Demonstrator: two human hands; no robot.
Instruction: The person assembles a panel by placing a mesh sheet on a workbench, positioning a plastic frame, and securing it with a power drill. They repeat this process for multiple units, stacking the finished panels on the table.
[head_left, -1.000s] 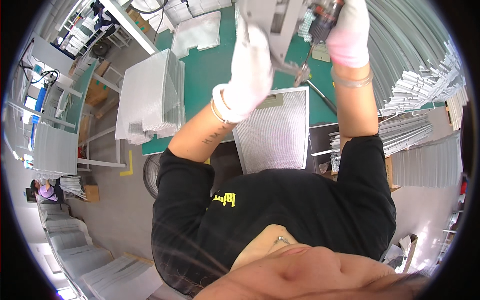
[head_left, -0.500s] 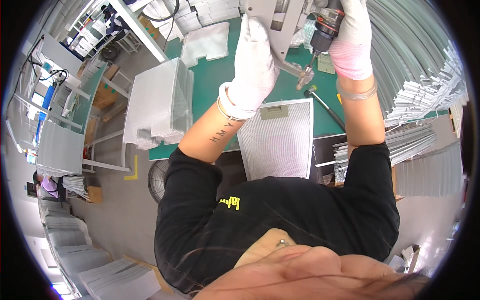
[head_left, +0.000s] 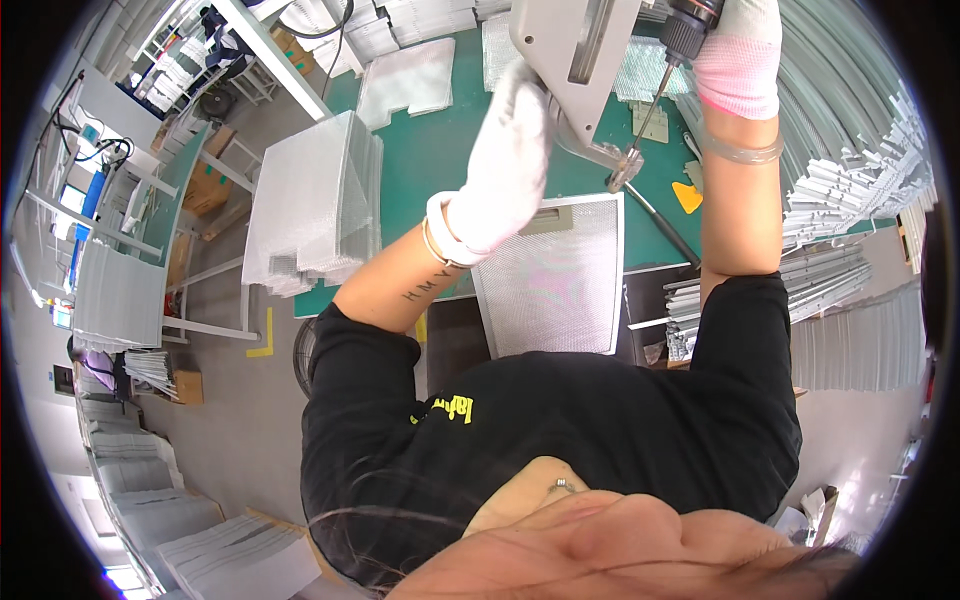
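Observation:
In a white glove, my left hand (head_left: 510, 160) grips the left edge of a grey metal housing (head_left: 560, 65) with a long slot. Part of that hand is hidden behind the housing. My right hand (head_left: 745, 65), gloved in white with a pink cuff, is closed around a power screwdriver (head_left: 685, 32), cut off by the top edge. Its long thin bit slants down to a small metal piece at the end of the housing's arm (head_left: 622, 165). Below them a framed mesh filter panel (head_left: 550, 285) overhangs the bench's near edge. A hammer (head_left: 660, 222) rests on the bench beside it.
A stack of mesh sheets (head_left: 310, 205) stands on the left of the green bench (head_left: 420, 150). Thin metal strips (head_left: 840, 180) are piled at the right. A yellow piece (head_left: 688, 197) lies near my right forearm. Further left are another bench and more stacked panels (head_left: 120, 300).
The housing and my left fingertips have shifted right and down in view. My right hand and the screwdriver have moved right and up, showing more of the bit.

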